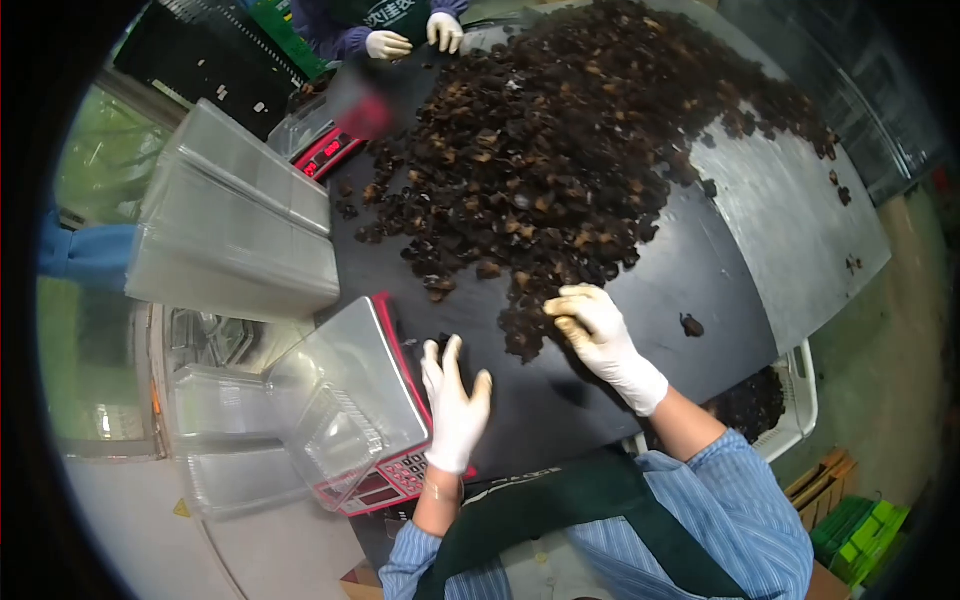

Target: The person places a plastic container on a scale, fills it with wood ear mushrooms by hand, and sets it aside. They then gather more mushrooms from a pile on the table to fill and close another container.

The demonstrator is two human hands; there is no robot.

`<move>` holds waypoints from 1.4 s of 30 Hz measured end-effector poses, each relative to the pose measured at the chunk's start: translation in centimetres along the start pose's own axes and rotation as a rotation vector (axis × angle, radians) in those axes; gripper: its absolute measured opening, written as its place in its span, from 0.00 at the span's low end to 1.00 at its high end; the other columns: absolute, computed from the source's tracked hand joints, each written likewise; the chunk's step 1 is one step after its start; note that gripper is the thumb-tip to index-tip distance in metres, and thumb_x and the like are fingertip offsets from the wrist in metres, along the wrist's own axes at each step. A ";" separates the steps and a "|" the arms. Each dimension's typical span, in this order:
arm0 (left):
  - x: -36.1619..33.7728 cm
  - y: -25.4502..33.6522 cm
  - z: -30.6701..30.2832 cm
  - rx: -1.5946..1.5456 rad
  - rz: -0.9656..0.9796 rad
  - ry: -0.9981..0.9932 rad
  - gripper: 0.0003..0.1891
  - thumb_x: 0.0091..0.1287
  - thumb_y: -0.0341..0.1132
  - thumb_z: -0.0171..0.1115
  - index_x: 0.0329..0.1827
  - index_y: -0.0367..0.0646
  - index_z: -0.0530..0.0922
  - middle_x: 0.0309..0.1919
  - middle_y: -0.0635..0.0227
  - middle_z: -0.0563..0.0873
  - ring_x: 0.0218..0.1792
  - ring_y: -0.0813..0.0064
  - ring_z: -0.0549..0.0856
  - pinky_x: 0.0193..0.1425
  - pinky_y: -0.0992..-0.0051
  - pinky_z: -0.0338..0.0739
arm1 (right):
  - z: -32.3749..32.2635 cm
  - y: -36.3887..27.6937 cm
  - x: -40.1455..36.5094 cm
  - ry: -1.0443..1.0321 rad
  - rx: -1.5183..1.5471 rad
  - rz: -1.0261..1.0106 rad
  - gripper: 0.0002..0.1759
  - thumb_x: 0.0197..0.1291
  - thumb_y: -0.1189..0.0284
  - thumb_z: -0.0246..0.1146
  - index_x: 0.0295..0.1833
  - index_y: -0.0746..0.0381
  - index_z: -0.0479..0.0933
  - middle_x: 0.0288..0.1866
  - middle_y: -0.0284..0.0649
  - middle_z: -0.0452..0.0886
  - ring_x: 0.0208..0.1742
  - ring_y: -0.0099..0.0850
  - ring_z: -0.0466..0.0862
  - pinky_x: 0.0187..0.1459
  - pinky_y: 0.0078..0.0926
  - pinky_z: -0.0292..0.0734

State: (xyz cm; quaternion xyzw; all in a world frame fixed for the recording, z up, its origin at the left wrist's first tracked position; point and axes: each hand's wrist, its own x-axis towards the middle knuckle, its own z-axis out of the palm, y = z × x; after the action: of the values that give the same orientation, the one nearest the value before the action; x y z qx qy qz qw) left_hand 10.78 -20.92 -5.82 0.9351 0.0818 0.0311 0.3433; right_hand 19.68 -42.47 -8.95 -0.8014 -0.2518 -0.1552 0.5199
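A heap of dark brown, curled mushrooms [540, 150], like wood ear, covers much of the table. My right hand [603, 345], in a white glove, is at the heap's near tip, beside a small clump of mushrooms [525, 330]. Its fingers are bent together, and whatever is between them is hidden. My left hand [456, 408], also gloved, is held over the black table mat with fingers spread and nothing in them. It is just right of a red-edged weighing scale [400, 365], on which a clear plastic tray [340, 430] sits.
Tall stacks of clear plastic containers [240, 230] stand on the left, with more clear trays [225, 440] below. Across the table a co-worker's gloved hands [415, 40] are near a second scale [327, 150]. One loose mushroom [691, 325] lies right. A white basket [803, 385] holds dark pieces.
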 end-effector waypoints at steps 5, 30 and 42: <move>3.9 -1.5 3.4 0.212 -0.336 0.009 0.39 0.62 0.40 0.60 0.76 0.47 0.52 0.74 0.38 0.44 0.73 0.34 0.45 0.74 0.43 0.41 | -7.3 -1.4 -4.8 0.166 0.201 0.627 0.05 0.61 0.75 0.65 0.41 0.64 0.81 0.37 0.37 0.84 0.38 0.23 0.82 0.43 0.21 0.77; 1.0 -1.4 4.9 0.187 0.091 0.080 0.24 0.49 0.29 0.66 0.53 0.45 0.76 0.56 0.52 0.72 0.59 0.51 0.70 0.64 0.58 0.64 | -0.6 2.9 0.0 -0.344 -0.544 0.091 0.35 0.48 0.59 0.68 0.64 0.53 0.70 0.70 0.52 0.62 0.70 0.57 0.58 0.69 0.57 0.52; 6.4 1.4 3.9 0.036 0.155 0.123 0.18 0.54 0.28 0.66 0.50 0.46 0.80 0.62 0.51 0.71 0.64 0.51 0.67 0.70 0.59 0.60 | -10.7 2.5 -6.3 -0.261 -0.480 0.198 0.25 0.41 0.69 0.70 0.51 0.52 0.79 0.64 0.41 0.72 0.65 0.50 0.65 0.67 0.53 0.58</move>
State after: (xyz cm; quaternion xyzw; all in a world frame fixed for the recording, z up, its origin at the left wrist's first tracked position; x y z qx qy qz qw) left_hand 17.76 -23.34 -7.83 0.9411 0.0309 0.1136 0.3171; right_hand 16.04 -54.56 -9.62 -0.9354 -0.1933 -0.0546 0.2910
